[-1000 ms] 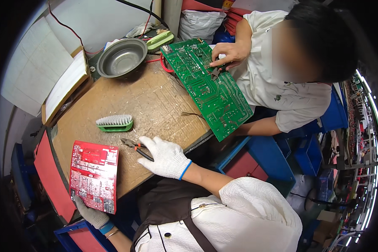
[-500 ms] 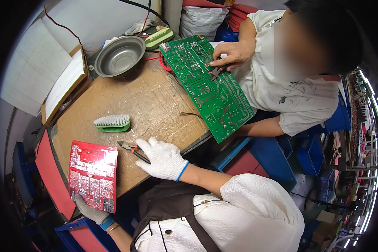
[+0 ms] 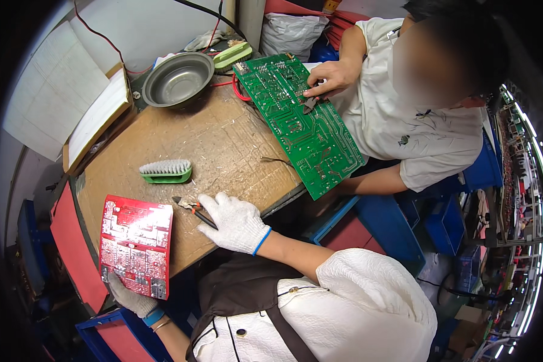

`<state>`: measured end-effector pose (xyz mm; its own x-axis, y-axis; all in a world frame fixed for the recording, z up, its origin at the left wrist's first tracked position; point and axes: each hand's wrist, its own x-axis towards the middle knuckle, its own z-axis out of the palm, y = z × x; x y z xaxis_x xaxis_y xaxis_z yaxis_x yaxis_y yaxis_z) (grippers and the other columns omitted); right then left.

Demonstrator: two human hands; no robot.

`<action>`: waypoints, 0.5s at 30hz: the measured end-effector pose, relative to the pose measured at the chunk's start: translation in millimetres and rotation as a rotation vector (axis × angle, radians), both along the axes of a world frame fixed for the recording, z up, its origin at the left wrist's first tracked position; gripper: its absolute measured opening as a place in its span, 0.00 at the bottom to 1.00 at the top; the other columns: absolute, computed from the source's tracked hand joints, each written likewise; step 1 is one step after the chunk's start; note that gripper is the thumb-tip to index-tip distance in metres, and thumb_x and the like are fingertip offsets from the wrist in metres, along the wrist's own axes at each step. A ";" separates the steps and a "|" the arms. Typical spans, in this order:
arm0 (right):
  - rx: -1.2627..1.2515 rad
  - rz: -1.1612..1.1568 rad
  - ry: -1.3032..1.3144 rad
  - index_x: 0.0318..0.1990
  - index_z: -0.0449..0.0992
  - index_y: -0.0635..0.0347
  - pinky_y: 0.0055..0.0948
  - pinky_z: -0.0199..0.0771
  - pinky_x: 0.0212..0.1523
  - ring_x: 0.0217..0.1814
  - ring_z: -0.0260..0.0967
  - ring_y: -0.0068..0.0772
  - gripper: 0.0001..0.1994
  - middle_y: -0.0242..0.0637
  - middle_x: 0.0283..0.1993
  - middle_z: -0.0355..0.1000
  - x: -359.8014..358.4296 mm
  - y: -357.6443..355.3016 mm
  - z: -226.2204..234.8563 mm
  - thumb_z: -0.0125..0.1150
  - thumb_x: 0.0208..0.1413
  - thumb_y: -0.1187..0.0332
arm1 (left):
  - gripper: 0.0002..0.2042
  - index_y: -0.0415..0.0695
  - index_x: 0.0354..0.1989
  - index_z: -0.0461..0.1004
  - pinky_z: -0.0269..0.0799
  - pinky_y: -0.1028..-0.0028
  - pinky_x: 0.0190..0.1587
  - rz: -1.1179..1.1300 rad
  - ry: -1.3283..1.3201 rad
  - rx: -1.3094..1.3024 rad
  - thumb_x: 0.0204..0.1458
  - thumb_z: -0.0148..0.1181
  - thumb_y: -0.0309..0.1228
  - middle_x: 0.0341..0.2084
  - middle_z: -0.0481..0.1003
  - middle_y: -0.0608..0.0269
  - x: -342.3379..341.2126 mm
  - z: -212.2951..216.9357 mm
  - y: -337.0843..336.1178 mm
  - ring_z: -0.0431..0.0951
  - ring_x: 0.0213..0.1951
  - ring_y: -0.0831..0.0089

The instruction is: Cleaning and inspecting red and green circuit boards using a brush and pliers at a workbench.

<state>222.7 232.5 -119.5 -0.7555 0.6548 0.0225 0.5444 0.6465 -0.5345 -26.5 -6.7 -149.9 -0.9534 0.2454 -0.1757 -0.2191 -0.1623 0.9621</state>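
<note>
Left hand (image 3: 131,296) grasping red circuit board (image 3: 136,247) at lower corner; right hand (image 3: 235,225) gripping pliers (image 3: 186,204) near green brush (image 3: 166,173)

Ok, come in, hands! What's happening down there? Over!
Left hand gripping red board by its lower edge. Right hand holding pliers, tips near board. Brush on table, not between them.

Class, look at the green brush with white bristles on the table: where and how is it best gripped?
Probably by its green handle, coming from the near side, closest to the wearer. The handle runs lengthwise along that side, while the white bristles lie along the far side.
</note>
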 end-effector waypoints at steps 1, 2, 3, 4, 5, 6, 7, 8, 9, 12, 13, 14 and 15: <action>0.008 -0.002 0.003 0.63 0.68 0.53 0.50 0.80 0.38 0.41 0.78 0.53 0.30 0.50 0.43 0.71 -0.3 -0.5 0.0 0.63 0.60 0.46 | 0.26 0.33 0.63 0.69 0.82 0.58 0.51 0.022 0.029 -0.022 0.69 0.46 0.44 0.57 0.74 0.48 1.1 0.7 0.7 0.80 0.53 0.59; 0.016 -0.003 0.006 0.63 0.68 0.53 0.50 0.80 0.38 0.41 0.78 0.53 0.30 0.49 0.43 0.71 -1.0 -1.1 0.0 0.63 0.60 0.47 | 0.26 0.33 0.63 0.69 0.82 0.58 0.51 0.024 0.029 -0.019 0.69 0.46 0.44 0.57 0.74 0.48 0.2 -0.3 -0.7 0.80 0.53 0.59; 0.019 0.000 0.008 0.63 0.68 0.53 0.50 0.80 0.38 0.41 0.78 0.53 0.30 0.49 0.43 0.71 -2.1 -1.8 -0.2 0.63 0.60 0.47 | 0.26 0.32 0.63 0.69 0.82 0.58 0.51 0.020 0.049 -0.018 0.69 0.46 0.44 0.57 0.74 0.48 -1.1 -1.8 -2.2 0.80 0.52 0.59; 0.031 -0.003 0.012 0.63 0.68 0.53 0.50 0.80 0.38 0.41 0.78 0.53 0.29 0.49 0.43 0.71 -2.2 -3.0 -1.1 0.63 0.60 0.47 | 0.26 0.32 0.62 0.69 0.82 0.58 0.51 0.014 0.067 -0.017 0.69 0.46 0.43 0.57 0.74 0.48 0.7 1.0 -1.2 0.80 0.52 0.60; 0.043 -0.005 0.018 0.63 0.68 0.53 0.50 0.80 0.38 0.41 0.78 0.53 0.29 0.49 0.43 0.71 -2.8 -4.3 -1.5 0.63 0.60 0.47 | 0.26 0.32 0.62 0.69 0.82 0.58 0.51 0.017 0.068 -0.014 0.69 0.46 0.43 0.57 0.74 0.48 3.2 4.4 -0.6 0.80 0.52 0.60; 0.047 -0.001 0.020 0.63 0.68 0.53 0.50 0.80 0.38 0.41 0.78 0.53 0.29 0.49 0.43 0.71 -3.8 -5.5 -1.7 0.63 0.60 0.47 | 0.25 0.32 0.62 0.70 0.82 0.59 0.50 0.027 0.051 0.023 0.69 0.47 0.43 0.56 0.75 0.48 6.5 8.1 0.4 0.80 0.51 0.61; 0.057 -0.010 0.021 0.63 0.68 0.53 0.50 0.80 0.39 0.41 0.78 0.53 0.29 0.49 0.43 0.71 -2.1 -4.8 -4.5 0.63 0.60 0.47 | 0.25 0.31 0.61 0.70 0.82 0.59 0.50 0.028 0.027 0.055 0.69 0.47 0.43 0.56 0.75 0.48 9.8 8.8 5.0 0.80 0.51 0.61; 0.068 -0.018 0.022 0.63 0.68 0.53 0.50 0.80 0.39 0.41 0.78 0.53 0.29 0.49 0.43 0.71 -0.8 -4.3 -6.3 0.63 0.61 0.47 | 0.25 0.31 0.61 0.70 0.82 0.59 0.50 0.024 0.021 0.055 0.69 0.47 0.43 0.56 0.75 0.48 9.7 5.8 6.2 0.80 0.51 0.61; 0.067 -0.023 0.016 0.63 0.68 0.53 0.50 0.80 0.39 0.41 0.78 0.53 0.29 0.49 0.43 0.71 0.4 -3.9 -7.4 0.63 0.61 0.47 | 0.25 0.31 0.61 0.70 0.82 0.60 0.50 0.010 0.034 0.044 0.69 0.48 0.43 0.55 0.75 0.48 9.2 2.1 7.4 0.80 0.51 0.62; 0.078 -0.018 -0.002 0.63 0.68 0.53 0.49 0.80 0.39 0.42 0.78 0.53 0.29 0.50 0.43 0.71 0.3 -6.6 -6.3 0.62 0.61 0.46 | 0.25 0.31 0.60 0.71 0.82 0.60 0.50 0.007 0.061 0.026 0.69 0.48 0.43 0.54 0.75 0.49 9.7 1.6 2.9 0.80 0.51 0.62; 0.080 -0.017 -0.002 0.63 0.68 0.53 0.49 0.80 0.39 0.42 0.78 0.53 0.29 0.50 0.43 0.71 -0.7 -7.2 -6.9 0.62 0.61 0.46 | 0.25 0.30 0.59 0.71 0.82 0.60 0.50 0.010 0.069 0.014 0.69 0.48 0.43 0.53 0.76 0.49 9.2 2.4 1.3 0.80 0.50 0.62; 0.082 -0.016 -0.003 0.63 0.68 0.53 0.49 0.80 0.39 0.42 0.78 0.53 0.29 0.50 0.43 0.71 -1.0 -7.6 -7.3 0.62 0.61 0.46 | 0.25 0.30 0.59 0.71 0.82 0.60 0.50 0.010 0.070 0.014 0.69 0.48 0.43 0.53 0.76 0.49 7.5 0.4 -1.0 0.80 0.50 0.62; 0.082 -0.017 -0.003 0.63 0.68 0.53 0.49 0.80 0.39 0.42 0.78 0.53 0.29 0.50 0.43 0.71 -0.8 -7.9 -6.9 0.62 0.61 0.46 | 0.25 0.30 0.59 0.71 0.82 0.61 0.50 0.007 0.115 -0.030 0.69 0.48 0.43 0.53 0.76 0.49 4.4 -4.9 -4.5 0.80 0.50 0.62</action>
